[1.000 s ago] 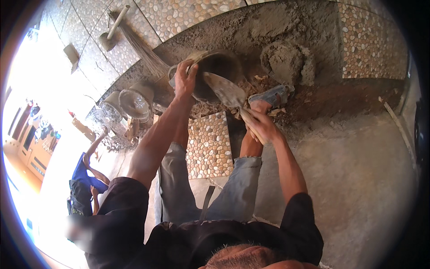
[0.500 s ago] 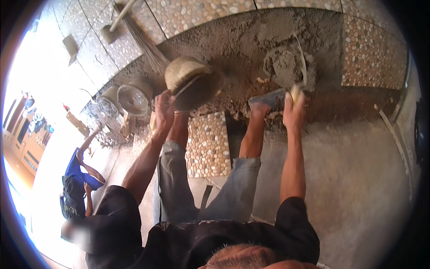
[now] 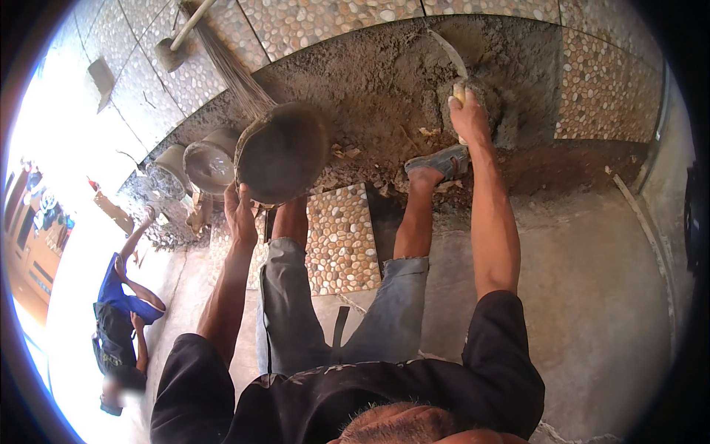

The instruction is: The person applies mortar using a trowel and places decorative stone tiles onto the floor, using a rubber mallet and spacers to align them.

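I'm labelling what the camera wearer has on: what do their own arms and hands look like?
The left hand and right hand are ungloved, and the forearms are bare, with no watch or band visible. The left sleeve and right sleeve are short, black and loose, ending near the elbows.

We wear a black shirt (image 3: 325, 399) with short sleeves (image 3: 501, 333), and faded grey-blue jeans (image 3: 392, 318) with frayed lower edge. At our waist hangs a dark strap (image 3: 340, 325); the right shoe (image 3: 436, 163) is grey.
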`<state>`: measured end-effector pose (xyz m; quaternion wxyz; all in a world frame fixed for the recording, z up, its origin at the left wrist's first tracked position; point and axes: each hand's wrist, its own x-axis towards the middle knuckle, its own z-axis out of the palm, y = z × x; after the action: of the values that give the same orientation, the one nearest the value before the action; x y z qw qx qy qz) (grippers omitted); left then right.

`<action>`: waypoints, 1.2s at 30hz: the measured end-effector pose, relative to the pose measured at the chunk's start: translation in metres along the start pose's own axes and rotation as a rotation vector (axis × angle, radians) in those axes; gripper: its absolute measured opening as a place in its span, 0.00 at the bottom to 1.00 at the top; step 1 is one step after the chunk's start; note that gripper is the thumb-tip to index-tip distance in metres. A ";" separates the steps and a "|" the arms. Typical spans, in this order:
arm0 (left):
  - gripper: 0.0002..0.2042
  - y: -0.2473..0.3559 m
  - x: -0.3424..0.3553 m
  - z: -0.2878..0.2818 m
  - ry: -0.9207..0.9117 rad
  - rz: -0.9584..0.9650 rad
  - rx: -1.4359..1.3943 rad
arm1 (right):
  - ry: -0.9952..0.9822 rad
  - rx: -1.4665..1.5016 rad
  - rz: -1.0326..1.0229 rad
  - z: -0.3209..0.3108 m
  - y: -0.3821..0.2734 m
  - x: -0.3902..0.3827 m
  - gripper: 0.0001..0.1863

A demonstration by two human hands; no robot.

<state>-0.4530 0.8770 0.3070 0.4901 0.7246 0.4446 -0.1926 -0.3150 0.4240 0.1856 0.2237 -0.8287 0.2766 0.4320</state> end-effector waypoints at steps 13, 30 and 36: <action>0.22 0.011 -0.009 0.000 -0.067 -0.013 0.030 | -0.066 0.594 0.064 -0.017 0.028 -0.032 0.28; 0.26 0.033 -0.038 0.014 0.023 -0.107 0.133 | 0.590 0.565 -0.137 0.056 -0.047 0.155 0.29; 0.25 0.037 -0.053 -0.001 0.055 -0.212 0.055 | 0.510 0.791 -0.387 0.062 -0.019 0.129 0.26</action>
<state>-0.4505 0.8497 0.3650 0.4346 0.6916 0.5267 -0.2354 -0.2779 0.4421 0.0473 0.5217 -0.7958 0.3062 0.0289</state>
